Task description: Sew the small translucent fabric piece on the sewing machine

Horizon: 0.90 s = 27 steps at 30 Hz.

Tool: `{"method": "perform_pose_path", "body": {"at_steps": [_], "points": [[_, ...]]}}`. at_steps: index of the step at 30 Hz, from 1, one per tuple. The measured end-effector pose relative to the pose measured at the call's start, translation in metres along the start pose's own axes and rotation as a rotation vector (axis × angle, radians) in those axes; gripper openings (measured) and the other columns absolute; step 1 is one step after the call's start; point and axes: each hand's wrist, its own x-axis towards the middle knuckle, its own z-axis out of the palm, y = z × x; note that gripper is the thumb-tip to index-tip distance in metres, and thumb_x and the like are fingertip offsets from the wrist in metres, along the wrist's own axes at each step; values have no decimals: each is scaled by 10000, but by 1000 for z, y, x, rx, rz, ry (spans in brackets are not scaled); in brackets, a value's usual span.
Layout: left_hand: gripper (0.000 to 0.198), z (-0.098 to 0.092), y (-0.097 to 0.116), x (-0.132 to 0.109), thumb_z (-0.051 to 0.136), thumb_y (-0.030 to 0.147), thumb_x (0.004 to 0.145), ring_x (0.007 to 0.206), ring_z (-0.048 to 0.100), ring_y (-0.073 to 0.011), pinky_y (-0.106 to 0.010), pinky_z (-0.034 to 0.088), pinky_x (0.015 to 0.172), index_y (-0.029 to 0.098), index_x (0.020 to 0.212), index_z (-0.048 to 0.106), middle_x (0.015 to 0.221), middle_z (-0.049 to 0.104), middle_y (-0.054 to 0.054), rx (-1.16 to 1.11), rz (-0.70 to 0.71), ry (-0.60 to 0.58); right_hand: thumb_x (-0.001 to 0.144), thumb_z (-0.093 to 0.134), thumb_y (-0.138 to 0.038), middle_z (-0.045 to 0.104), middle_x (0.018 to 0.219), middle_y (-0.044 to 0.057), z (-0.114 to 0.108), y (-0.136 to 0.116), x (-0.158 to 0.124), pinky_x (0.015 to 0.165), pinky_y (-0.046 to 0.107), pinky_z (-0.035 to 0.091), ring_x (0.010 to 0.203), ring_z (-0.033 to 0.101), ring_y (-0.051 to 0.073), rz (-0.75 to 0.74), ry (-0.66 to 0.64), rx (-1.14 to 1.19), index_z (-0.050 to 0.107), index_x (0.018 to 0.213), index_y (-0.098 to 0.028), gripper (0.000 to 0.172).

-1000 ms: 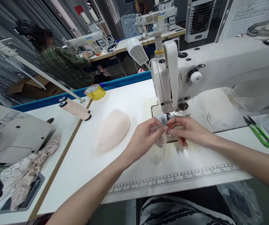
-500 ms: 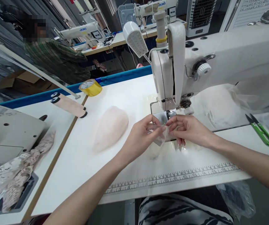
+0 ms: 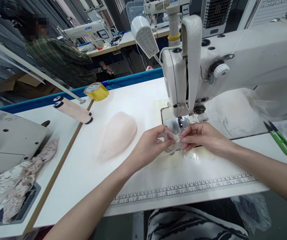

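My left hand (image 3: 150,146) and my right hand (image 3: 201,136) meet in front of the needle plate (image 3: 176,125) of a white sewing machine (image 3: 223,66). Both pinch a small sheer, nearly see-through piece of fabric (image 3: 172,144) between fingertips, just above the table. A pale pink moulded pad (image 3: 117,135) lies on the white table (image 3: 143,173) to the left of my left hand.
Green thread snips (image 3: 282,143) lie at the right. A yellow tape roll (image 3: 96,91) and a pink thread cone (image 3: 72,110) sit at the back left. Lace fabric (image 3: 21,180) lies by another machine at left. A person in a green plaid shirt (image 3: 58,63) sits behind.
Both hands have drawn slightly lower and closer to the needle plate, still pinching the sheer piece. The view has shifted a little closer to the machine.
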Motion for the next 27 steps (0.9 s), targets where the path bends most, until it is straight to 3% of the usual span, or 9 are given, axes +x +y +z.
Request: {"method": "perform_pose_path", "body": {"at_steps": [7,12,16,19,23,27], "points": [[65,3,0,0,485,236,879,701,600,-125,-241,483,651,211,930,517,780,598,18,-161,10,-141,727,741,-385,674,614,4,3,3,-1,678,283,587,635,676,143,-114,79,-113,652,806,-155,259],[173,9,-3,5,637,315,799,668,537,-120,-212,423,581,200,832,512,739,573,25,-67,63,-38,722,743,-351,658,620,-8,4,4,-2,674,297,595,641,676,154,-166,144,-169,644,757,-177,204],[133,15,-8,3,604,320,841,631,561,-112,-217,431,599,199,870,555,732,615,25,48,112,27,786,675,-268,656,698,-9,4,9,-3,706,299,589,715,675,155,-275,160,-270,650,761,-190,86],[73,19,-14,0,583,237,864,666,582,-105,-203,435,612,197,908,625,778,642,8,155,247,113,823,617,-195,656,734,-13,4,13,-4,658,273,567,705,653,138,-437,189,-469,651,773,-201,60],[167,25,-24,-5,555,110,857,599,518,-80,-178,395,534,193,955,662,703,569,17,258,472,241,841,583,-122,649,742,-19,6,13,-7,595,230,520,680,615,113,-633,245,-703,631,808,-203,100],[196,28,-28,-8,522,67,860,597,493,-76,-178,393,530,173,975,641,704,537,19,302,540,285,878,553,-136,659,790,-12,8,13,-9,601,219,508,693,610,106,-726,254,-792,609,899,-207,92]]}}
